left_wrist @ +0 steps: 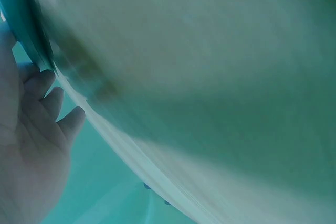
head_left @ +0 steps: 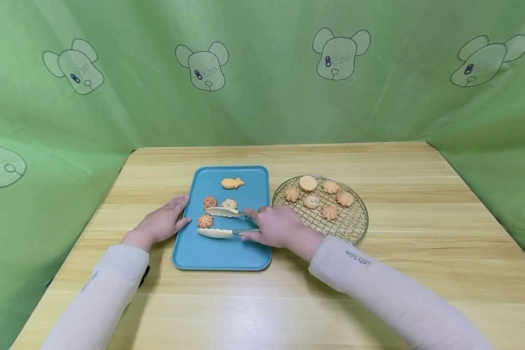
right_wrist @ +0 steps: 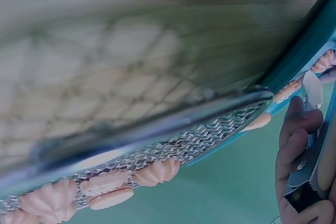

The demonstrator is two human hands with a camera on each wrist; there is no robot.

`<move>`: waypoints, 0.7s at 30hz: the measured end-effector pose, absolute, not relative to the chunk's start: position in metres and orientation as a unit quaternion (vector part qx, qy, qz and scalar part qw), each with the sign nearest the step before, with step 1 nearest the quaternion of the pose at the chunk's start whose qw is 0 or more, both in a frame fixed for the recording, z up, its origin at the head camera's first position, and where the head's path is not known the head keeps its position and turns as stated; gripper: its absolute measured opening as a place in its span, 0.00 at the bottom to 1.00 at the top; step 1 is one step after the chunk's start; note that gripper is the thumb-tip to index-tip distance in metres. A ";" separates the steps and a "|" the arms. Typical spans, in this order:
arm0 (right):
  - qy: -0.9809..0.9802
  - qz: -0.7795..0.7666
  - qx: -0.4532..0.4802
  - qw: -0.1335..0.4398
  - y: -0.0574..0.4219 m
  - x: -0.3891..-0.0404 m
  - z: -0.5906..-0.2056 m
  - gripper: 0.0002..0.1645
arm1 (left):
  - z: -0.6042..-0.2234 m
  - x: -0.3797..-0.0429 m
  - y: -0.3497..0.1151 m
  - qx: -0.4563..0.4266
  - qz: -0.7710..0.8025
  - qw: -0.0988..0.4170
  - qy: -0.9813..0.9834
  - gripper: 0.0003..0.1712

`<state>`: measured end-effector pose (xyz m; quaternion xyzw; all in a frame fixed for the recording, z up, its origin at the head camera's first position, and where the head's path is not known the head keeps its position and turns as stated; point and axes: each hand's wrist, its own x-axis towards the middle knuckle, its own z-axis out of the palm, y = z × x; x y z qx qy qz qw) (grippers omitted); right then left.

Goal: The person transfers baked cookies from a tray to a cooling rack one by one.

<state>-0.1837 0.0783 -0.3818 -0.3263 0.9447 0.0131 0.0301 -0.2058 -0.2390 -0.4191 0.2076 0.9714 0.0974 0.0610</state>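
Note:
My right hand [head_left: 282, 226] grips a pair of tongs [head_left: 220, 212] with cream-coloured tips, also seen in the right wrist view. The tong arms are spread low over the blue tray [head_left: 223, 256]. Between the tips, toward the left, lies a flower-shaped cookie [head_left: 205, 221]. Just beyond the far tip are a round brown cookie with cut-outs [head_left: 209, 202] and a pale ruffled cookie [head_left: 229, 204]; a fish-shaped cookie [head_left: 232, 183] lies farther back. My left hand [head_left: 163, 223] rests at the tray's left edge, fingers extended and touching the rim.
Right of the tray, close to its edge, stands a round wire rack [head_left: 343, 226] with several cookies, among them a round one [head_left: 308, 183] and a swirled one [head_left: 344, 199]. Green curtains [head_left: 262, 116] enclose the wooden table [head_left: 420, 218] at the back and sides.

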 end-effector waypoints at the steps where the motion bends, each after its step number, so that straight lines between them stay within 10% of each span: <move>1: 0.944 0.011 -0.327 0.030 0.078 -0.184 -0.382 0.46 | -0.419 -0.206 -0.239 0.207 0.098 0.062 0.972 0.38; 21: 0.943 0.011 -0.333 0.011 0.072 -0.183 -0.383 0.42 | -0.418 -0.206 -0.239 0.210 0.098 0.060 0.971 0.38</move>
